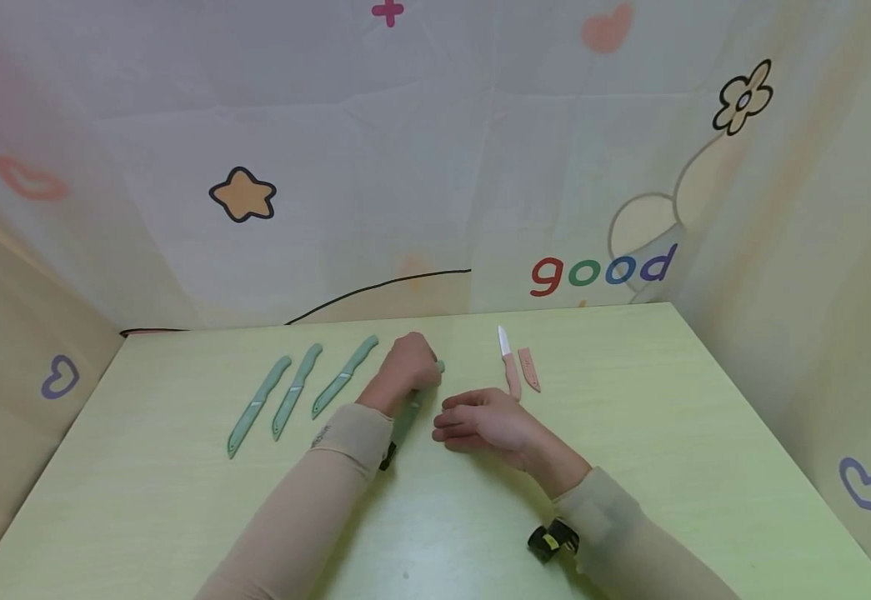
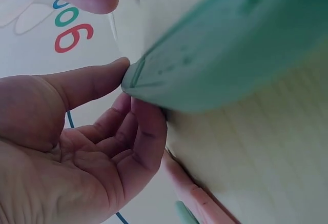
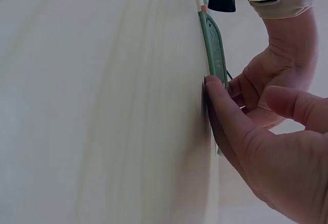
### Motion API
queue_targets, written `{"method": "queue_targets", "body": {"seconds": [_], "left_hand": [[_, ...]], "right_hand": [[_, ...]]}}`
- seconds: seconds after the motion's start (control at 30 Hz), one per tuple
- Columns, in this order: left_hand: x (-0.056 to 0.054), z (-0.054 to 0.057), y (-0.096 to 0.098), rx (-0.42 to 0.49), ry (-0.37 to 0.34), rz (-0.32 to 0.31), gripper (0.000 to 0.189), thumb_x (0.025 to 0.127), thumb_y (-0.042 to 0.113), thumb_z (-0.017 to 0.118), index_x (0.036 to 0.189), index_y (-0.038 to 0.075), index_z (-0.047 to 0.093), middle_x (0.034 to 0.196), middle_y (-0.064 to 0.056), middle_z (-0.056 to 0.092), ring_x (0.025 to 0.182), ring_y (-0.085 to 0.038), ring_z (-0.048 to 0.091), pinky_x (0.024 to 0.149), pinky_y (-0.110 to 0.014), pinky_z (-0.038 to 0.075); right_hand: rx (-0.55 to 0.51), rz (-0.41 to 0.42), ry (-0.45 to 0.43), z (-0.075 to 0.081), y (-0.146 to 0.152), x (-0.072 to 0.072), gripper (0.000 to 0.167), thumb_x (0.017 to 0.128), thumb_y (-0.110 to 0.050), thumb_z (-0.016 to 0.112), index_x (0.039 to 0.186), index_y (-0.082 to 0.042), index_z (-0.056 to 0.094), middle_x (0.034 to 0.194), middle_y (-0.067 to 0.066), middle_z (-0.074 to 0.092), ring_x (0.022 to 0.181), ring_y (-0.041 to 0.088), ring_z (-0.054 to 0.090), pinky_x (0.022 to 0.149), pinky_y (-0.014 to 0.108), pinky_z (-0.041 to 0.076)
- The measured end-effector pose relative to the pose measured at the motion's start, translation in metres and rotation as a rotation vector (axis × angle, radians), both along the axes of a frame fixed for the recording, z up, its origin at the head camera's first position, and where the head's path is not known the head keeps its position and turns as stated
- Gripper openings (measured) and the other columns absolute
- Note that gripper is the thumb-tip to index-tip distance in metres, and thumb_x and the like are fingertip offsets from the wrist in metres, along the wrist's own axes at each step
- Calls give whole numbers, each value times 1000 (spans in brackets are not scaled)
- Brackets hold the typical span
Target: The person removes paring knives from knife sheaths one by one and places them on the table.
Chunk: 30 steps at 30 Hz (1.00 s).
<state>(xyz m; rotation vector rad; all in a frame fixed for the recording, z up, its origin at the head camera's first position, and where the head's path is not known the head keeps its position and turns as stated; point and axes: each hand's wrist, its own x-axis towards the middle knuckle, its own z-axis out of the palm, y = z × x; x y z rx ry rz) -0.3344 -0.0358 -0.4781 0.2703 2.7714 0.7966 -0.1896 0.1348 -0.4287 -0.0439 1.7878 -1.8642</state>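
Observation:
My left hand pinches a green sheathed knife between thumb and fingertips, which the left wrist view shows at the narrow edge of its green cover. Much of this knife is hidden under the hand and wrist in the head view. My right hand hovers just to its right, fingers fairly straight and holding nothing. Beyond the right hand lie a small knife with a pink handle and white blade, and its pink sheath.
Three green sheathed knives lie slanted in a row on the left: the outermost, the middle one and the nearest. A pink piece shows low in the left wrist view. A printed curtain borders the table.

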Motion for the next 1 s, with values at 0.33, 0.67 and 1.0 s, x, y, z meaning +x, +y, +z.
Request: {"method": "queue_targets", "body": {"seconds": [0.33, 0.67, 1.0], "left_hand": [[49, 69, -5, 290, -208, 152, 26, 97, 11, 76, 120, -1, 77, 86, -5, 68, 60, -13, 58, 56, -25, 48], [51, 65, -11, 566, -297, 252, 32, 100, 8, 73, 129, -4, 71, 92, -7, 67, 69, -14, 65, 74, -33, 62], [53, 64, -21, 847, -313, 329, 38, 102, 4, 68, 137, -9, 60, 104, -13, 68, 84, -19, 69, 87, -42, 62]], "right_hand": [[-43, 29, -52, -4, -6, -3, 44, 109, -9, 58, 144, 15, 49, 129, 27, 70, 118, 36, 72, 99, 43, 57], [-114, 21, -84, -9, -12, -4, 39, 107, -4, 57, 140, 17, 51, 114, 20, 73, 102, 27, 73, 96, 44, 59], [-11, -14, -45, -2, -7, -11, 37, 104, -3, 65, 137, 12, 57, 113, 15, 66, 95, 22, 69, 90, 38, 61]]}}
